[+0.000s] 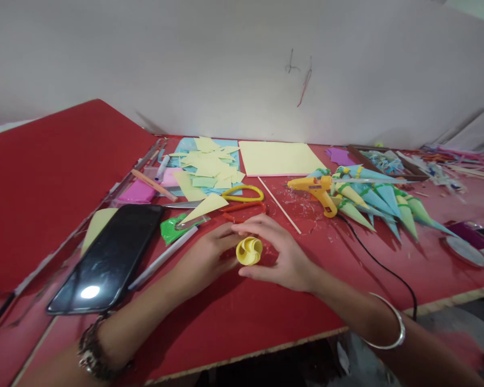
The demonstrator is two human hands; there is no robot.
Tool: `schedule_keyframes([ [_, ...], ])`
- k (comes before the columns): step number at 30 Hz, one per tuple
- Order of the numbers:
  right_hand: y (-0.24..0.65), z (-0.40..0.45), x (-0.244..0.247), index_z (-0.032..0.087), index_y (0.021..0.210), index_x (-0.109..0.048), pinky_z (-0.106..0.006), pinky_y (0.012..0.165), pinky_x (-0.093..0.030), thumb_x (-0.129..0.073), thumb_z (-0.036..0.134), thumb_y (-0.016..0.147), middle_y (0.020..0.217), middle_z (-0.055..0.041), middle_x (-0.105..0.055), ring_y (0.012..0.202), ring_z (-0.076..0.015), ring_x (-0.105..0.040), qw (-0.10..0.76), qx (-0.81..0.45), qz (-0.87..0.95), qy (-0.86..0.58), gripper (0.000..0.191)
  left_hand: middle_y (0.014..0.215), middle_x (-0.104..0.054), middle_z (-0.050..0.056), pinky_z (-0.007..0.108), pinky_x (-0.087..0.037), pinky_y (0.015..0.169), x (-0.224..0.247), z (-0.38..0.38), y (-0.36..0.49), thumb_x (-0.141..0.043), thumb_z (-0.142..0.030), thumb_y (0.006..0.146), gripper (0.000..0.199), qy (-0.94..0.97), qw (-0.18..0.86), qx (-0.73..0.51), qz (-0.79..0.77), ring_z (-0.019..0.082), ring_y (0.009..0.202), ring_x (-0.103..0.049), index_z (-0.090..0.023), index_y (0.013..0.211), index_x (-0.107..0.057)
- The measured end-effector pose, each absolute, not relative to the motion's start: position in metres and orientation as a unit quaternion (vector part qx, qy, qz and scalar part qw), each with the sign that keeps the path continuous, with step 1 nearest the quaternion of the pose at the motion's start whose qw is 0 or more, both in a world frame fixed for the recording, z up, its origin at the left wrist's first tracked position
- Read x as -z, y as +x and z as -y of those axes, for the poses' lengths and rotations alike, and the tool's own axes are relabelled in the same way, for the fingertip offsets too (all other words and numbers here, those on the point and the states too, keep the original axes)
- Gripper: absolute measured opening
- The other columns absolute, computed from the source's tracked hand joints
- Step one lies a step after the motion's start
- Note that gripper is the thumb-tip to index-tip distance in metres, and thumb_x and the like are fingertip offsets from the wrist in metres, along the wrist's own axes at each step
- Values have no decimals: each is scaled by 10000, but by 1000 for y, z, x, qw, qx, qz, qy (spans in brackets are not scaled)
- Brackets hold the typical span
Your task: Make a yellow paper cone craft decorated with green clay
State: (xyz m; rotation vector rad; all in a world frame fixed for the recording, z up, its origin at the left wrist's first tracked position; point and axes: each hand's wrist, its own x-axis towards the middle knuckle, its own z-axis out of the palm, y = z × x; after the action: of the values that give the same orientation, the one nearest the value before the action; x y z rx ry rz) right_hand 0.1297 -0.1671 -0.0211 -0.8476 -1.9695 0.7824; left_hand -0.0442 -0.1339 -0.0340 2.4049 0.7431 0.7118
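Note:
A yellow paper strip coiled into a small roll (249,251) is held between my two hands above the red table, its spiral end facing me. My left hand (213,250) grips it from the left, with its fingertips partly hidden behind the roll and my other fingers. My right hand (284,252) curls round it from the right, thumb below and fingers above. Just beyond my hands lie scissors (243,193) with a yellow and a red handle loop, a cone-shaped piece of yellow paper (206,208) resting over them.
A black phone (108,258), a white pen (163,258) and a green packet (173,230) lie left. Yellow paper scraps (210,164) and a yellow sheet (282,158) are at the back. Right are a thin stick (279,205), a glue gun (317,191) with a cord and several paper cones (375,196).

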Motion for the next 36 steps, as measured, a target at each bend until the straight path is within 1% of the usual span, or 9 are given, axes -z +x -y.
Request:
schedule_keyframes([
  [5, 129, 167, 22, 262, 1021, -581, -337, 841, -426, -631, 251, 726, 963, -36, -516, 937, -167, -507, 411, -306, 793, -329, 300, 869, -560, 27, 244, -443, 675, 28, 136, -42, -530, -148, 759, 70, 882, 285, -240, -288, 140, 772, -542, -174, 800, -581],
  [10, 129, 168, 21, 281, 1119, -509, -368, 857, -416, -658, 268, 696, 1009, -38, -522, 971, -185, -495, 410, -325, 785, -332, 448, 932, -571, 43, 255, -436, 715, 33, 135, -44, -518, -148, 780, 134, 887, 268, -253, -278, 158, 839, -551, -181, 894, -579],
  [12, 129, 168, 21, 270, 1082, -534, -354, 851, -419, -655, 266, 700, 993, -34, -517, 952, -175, -501, 418, -339, 775, -333, 400, 926, -584, 46, 250, -436, 681, 36, 136, -44, -515, -191, 793, 141, 893, 260, -241, -278, 162, 811, -563, -179, 916, -583],
  [16, 129, 165, 23, 234, 946, -604, -318, 820, -429, -623, 255, 730, 922, -23, -508, 878, -148, -521, 449, -383, 736, -333, 217, 810, -599, 24, 231, -418, 595, 35, 138, -43, -508, -270, 808, 150, 899, 266, -217, -273, 140, 687, -560, -180, 897, -588],
  [21, 129, 164, 28, 227, 1004, -577, -315, 813, -438, -626, 305, 722, 929, -22, -514, 873, -150, -524, 460, -452, 681, -348, 297, 746, -605, 4, 220, -412, 605, 32, 139, -41, -476, -260, 833, 145, 897, 302, -204, -250, 122, 657, -555, -174, 805, -590],
  [26, 128, 165, 29, 221, 912, -609, -302, 781, -448, -594, 295, 747, 891, -18, -506, 836, -142, -523, 464, -456, 672, -355, 181, 814, -619, 26, 237, -429, 613, 36, 138, -40, -490, -270, 825, 133, 885, 312, -215, -271, 132, 681, -564, -185, 885, -573],
  [30, 128, 164, 28, 220, 975, -569, -304, 815, -428, -613, 259, 728, 903, -18, -519, 868, -147, -516, 473, -465, 661, -351, 254, 772, -616, 19, 240, -421, 610, 33, 138, -39, -443, -224, 840, 130, 880, 316, -211, -286, 126, 659, -555, -163, 811, -554],
  [34, 128, 163, 29, 202, 883, -573, -292, 781, -429, -584, 266, 753, 868, -18, -509, 836, -140, -510, 474, -466, 654, -361, 145, 788, -623, 14, 233, -417, 614, 30, 138, -39, -457, -203, 831, 101, 879, 327, -214, -274, 121, 662, -556, -169, 811, -551],
  [36, 128, 163, 29, 203, 874, -565, -289, 770, -432, -598, 277, 740, 867, -16, -504, 828, -139, -508, 477, -470, 653, -353, 156, 801, -627, 15, 231, -418, 624, 29, 138, -39, -457, -208, 834, 102, 878, 332, -216, -269, 123, 676, -560, -173, 824, -553],
])
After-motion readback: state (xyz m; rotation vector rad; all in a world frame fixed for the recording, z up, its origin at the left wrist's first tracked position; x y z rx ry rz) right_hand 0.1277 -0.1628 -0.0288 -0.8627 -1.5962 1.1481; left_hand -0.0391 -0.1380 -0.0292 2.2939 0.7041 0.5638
